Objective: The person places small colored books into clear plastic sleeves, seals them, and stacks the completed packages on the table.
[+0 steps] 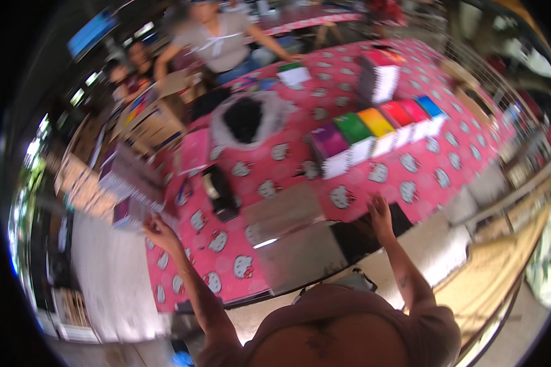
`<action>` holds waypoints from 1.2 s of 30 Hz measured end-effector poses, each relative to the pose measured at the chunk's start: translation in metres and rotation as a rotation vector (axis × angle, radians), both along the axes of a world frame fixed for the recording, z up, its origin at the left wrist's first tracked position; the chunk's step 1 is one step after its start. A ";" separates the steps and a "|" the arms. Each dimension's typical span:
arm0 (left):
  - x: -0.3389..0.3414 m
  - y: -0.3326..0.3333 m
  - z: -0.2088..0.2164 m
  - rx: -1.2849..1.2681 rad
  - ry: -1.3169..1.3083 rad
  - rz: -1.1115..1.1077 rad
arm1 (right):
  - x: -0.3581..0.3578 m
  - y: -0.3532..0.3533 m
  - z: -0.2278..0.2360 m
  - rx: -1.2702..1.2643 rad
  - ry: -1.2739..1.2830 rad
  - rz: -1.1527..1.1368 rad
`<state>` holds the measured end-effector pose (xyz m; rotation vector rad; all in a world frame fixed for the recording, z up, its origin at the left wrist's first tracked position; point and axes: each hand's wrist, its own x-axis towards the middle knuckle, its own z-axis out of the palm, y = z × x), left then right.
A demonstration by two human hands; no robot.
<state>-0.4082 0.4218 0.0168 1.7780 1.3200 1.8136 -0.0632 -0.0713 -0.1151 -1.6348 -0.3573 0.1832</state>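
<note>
My left hand [159, 232] is at the table's left edge, fingers apart, beside a low purple notebook stack [128, 213]; blur hides whether it touches. A taller stack of purple notebooks [128, 174] stands just beyond it. My right hand [380, 217] hovers with loosely stretched fingers near a flat black sheet [361, 238], holding nothing visible. Between my hands lies a clear or greyish flat panel [293, 238]. A black tape dispenser [220, 192] sits right of my left hand. Spiral notebook stacks with purple [330, 140], green, yellow, red, pink and blue covers form a row ahead.
A pink patterned cloth covers the table [355, 196]. Another notebook pile [382, 76] stands behind the row. Cardboard boxes [147, 131] crowd the left side. A white bag with black contents [245, 119] lies mid-table. Another person [223, 46] stands at the far side, one hand on the table.
</note>
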 end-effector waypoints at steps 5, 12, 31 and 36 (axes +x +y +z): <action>0.183 -0.198 -0.049 0.136 0.763 -0.808 | 0.112 -0.021 0.058 -0.429 -0.640 -0.176; 0.388 -0.382 -0.021 0.449 0.683 -1.258 | 0.307 -0.101 0.082 -0.819 -0.711 -0.387; 0.737 -0.538 -0.024 0.819 0.667 -1.083 | 0.381 -0.307 0.007 -0.124 -0.328 0.158; 0.622 -0.553 0.043 0.565 0.569 -1.144 | 0.364 -0.253 -0.032 -0.298 -0.635 0.441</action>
